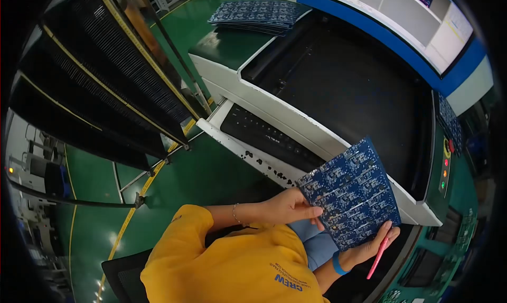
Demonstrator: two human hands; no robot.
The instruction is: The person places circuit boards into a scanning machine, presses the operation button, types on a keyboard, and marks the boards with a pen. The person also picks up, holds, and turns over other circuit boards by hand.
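A blue circuit board panel (355, 194) is held tilted above my lap, its surface covered with small components. My left hand (292, 208) grips the panel's left edge, with the thumb on its face. At the lower right corner, my right hand (374, 245) holds the panel, and a pink pen (377, 258) is also held there, pointing down. A blue band is around my right wrist. Part of the fingers of both hands is hidden behind the panel.
The machine's white front edge (296, 110) and black bed (348, 91) lie ahead. A keyboard (264, 134) rests on a pull-out shelf. Stacked panels (259, 15) sit at the back left. Black racks (105, 54) stand left; a monitor (406, 17) is behind, buttons (445, 171) at right.
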